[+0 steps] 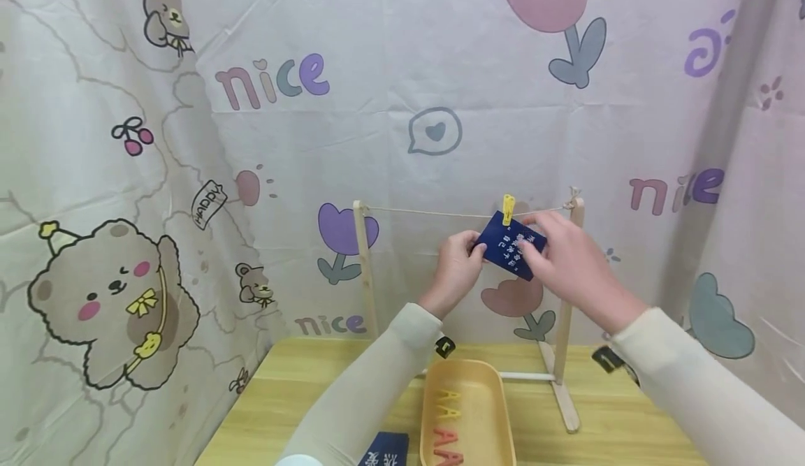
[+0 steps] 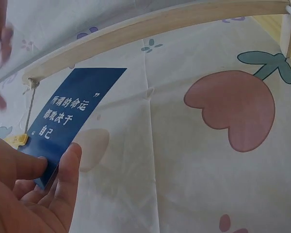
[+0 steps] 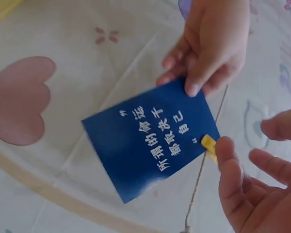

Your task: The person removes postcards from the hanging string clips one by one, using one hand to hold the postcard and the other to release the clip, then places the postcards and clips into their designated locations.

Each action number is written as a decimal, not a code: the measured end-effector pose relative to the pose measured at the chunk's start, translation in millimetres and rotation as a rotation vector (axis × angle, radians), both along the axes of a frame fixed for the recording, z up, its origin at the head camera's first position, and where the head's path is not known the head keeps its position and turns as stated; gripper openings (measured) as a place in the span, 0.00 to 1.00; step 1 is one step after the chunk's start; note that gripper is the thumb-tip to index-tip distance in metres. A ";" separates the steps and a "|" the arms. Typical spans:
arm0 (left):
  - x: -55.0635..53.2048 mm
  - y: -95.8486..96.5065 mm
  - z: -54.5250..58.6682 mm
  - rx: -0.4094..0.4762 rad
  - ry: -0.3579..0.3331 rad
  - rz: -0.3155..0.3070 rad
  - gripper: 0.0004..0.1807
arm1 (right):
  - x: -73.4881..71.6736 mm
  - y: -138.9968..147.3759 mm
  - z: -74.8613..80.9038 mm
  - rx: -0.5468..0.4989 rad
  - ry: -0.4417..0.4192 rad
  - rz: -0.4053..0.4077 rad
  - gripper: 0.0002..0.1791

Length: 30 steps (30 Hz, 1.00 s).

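Note:
A dark blue card point(image 1: 497, 237) with white Chinese characters hangs tilted by one corner from a thin cord point(image 1: 428, 212). A yellow clothespin point(image 1: 508, 210) sits on the cord at that corner. My left hand point(image 1: 459, 263) pinches the card's left edge between thumb and fingers, also clear in the left wrist view. Beside the card's right side is my right hand point(image 1: 575, 263), its fingers loosely spread. In the right wrist view one of its fingertips point(image 3: 226, 148) is right by the clothespin, with nothing gripped.
The cord runs between two wooden posts point(image 1: 562, 326) of a stand on the wooden table point(image 1: 302, 396). An orange-yellow tray point(image 1: 481, 417) in front contains several yellow and red clothespins point(image 1: 448, 438). Another blue card point(image 1: 386, 448) lies left of the tray. A printed curtain point(image 1: 390, 158) hangs behind.

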State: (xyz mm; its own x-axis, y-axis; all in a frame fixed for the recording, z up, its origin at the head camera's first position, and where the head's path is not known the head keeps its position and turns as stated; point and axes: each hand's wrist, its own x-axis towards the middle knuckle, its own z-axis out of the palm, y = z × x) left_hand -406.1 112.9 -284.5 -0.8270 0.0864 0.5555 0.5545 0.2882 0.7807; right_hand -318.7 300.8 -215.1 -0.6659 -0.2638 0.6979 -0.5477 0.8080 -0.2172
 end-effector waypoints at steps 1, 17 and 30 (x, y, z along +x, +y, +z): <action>0.1 0.7 -0.3 0.000 -0.001 0.003 0.07 | -7.3 -1.3 5.3 -0.010 0.003 -0.006 0.19; -3.3 2.3 5.8 -0.007 0.013 0.005 0.07 | -70.5 -7.2 43.8 -0.271 -0.397 0.031 0.29; -2.7 0.0 3.9 -0.016 0.001 0.011 0.07 | -78.3 -7.1 35.7 -0.480 -0.499 0.101 0.22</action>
